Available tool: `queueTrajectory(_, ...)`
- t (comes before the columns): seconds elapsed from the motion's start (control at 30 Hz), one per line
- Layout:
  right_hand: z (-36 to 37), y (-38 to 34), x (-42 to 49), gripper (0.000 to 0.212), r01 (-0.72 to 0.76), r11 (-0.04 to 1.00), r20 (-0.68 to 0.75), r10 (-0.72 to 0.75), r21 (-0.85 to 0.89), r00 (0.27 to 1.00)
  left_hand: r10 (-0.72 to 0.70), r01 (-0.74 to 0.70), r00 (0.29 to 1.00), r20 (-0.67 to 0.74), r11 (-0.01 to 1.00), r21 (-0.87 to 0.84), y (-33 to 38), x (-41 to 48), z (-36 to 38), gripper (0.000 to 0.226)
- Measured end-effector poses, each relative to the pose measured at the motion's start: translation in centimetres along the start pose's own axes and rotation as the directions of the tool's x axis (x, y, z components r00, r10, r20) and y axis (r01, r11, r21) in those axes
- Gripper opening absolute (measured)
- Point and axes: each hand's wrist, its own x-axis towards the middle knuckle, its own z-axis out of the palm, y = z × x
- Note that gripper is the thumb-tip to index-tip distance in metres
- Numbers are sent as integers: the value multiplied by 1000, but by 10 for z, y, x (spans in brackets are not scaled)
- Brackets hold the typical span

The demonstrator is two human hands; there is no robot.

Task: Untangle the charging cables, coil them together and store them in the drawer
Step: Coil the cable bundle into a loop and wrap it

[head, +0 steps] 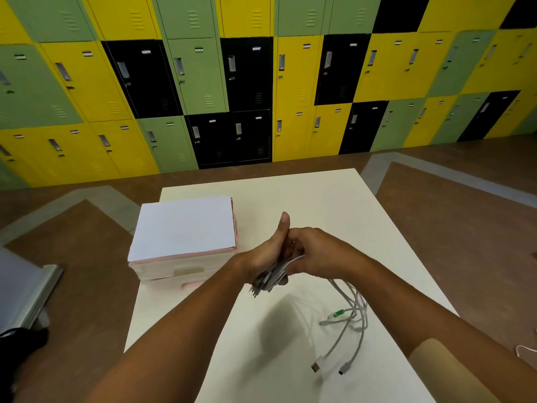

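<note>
A bundle of white and grey charging cables (270,276) is gripped in my left hand (268,254), thumb pointing up, above the white table (319,205). My right hand (316,253) is pressed against it, fingers closed around the same cables. Loose cable ends (348,318) trail down to the right onto the table, ending in USB plugs (318,366) near the front edge. One plug has a green part (338,313). A small white and pink drawer unit (183,237) stands on the table's left side, its drawers closed.
A wall of yellow, green and black lockers (247,82) stands behind the table across a brown floor. A metal object (35,292) lies at the left edge. A thin cable (524,349) lies on the floor at far right.
</note>
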Motion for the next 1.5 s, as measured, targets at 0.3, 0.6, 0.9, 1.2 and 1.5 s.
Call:
queueTrajectory(0.3, -12, -1, 4, 25, 15, 990, 43, -21, 142, 999, -82, 92, 977, 195, 995, -43, -2, -6, -3, 98)
queueTrajectory(0.6, -26, 23, 13, 19, -192, 900, 464, -13, 391, 886, -200, 175, 904, 378, 980, 98, 1, -16, 5, 35)
queueTrajectory(0.9, -31, 39, 0, 23, -480, 794, 753, 42, 374, 657, -324, 198, 864, 386, 923, 330, 9, -15, -4, 35)
queueTrajectory(1.2, -39, 23, 4, 20, -95, 933, 430, -69, 348, 900, -304, 297, 832, 464, 951, 90, 10, -19, -13, 47)
queueTrajectory(1.5, -7, 26, 7, 29, 346, 891, -202, -412, -294, 889, -76, 338, 783, 618, 885, -320, 1, -23, -22, 59)
